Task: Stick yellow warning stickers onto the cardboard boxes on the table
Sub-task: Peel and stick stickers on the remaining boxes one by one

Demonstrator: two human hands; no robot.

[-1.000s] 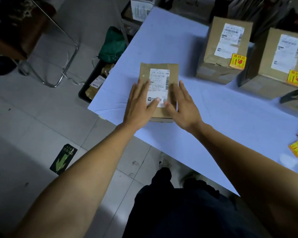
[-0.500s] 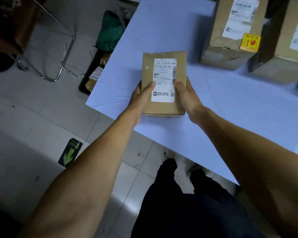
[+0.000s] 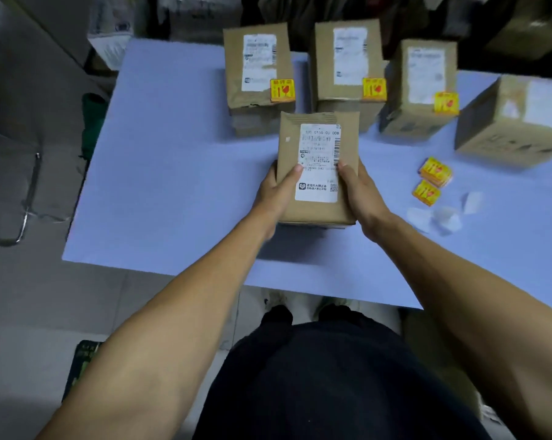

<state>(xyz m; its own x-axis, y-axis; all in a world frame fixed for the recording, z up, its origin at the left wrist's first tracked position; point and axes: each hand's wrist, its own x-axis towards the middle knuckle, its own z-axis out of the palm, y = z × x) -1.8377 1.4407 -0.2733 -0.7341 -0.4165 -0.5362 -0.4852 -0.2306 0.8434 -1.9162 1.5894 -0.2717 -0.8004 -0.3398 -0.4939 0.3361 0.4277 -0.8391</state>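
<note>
A small cardboard box (image 3: pixel 316 214) with a white shipping label and no yellow sticker hangs above the middle of the white table (image 3: pixel 173 185). My left hand (image 3: pixel 276 193) grips its left side, thumb on top. My right hand (image 3: pixel 358 193) grips its right side the same way. Behind it stand three upright boxes, the left box (image 3: pixel 255 100), the middle box (image 3: pixel 344 33) and the right box (image 3: pixel 424 77), each with a yellow warning sticker at the lower right of its label. A stack of yellow stickers (image 3: pixel 435 171) and a single sticker (image 3: pixel 426 192) lie to the right.
A larger cardboard box (image 3: pixel 506 122) lies at the far right of the table. White backing papers (image 3: pixel 443 217) lie near the stickers. A metal chair frame (image 3: pixel 23 201) stands on the floor at left. Dark clutter fills the space behind the table.
Both hands closed on the small box and lifted it off the table's left corner. It now hangs over the table's middle, in front of the stickered boxes.
</note>
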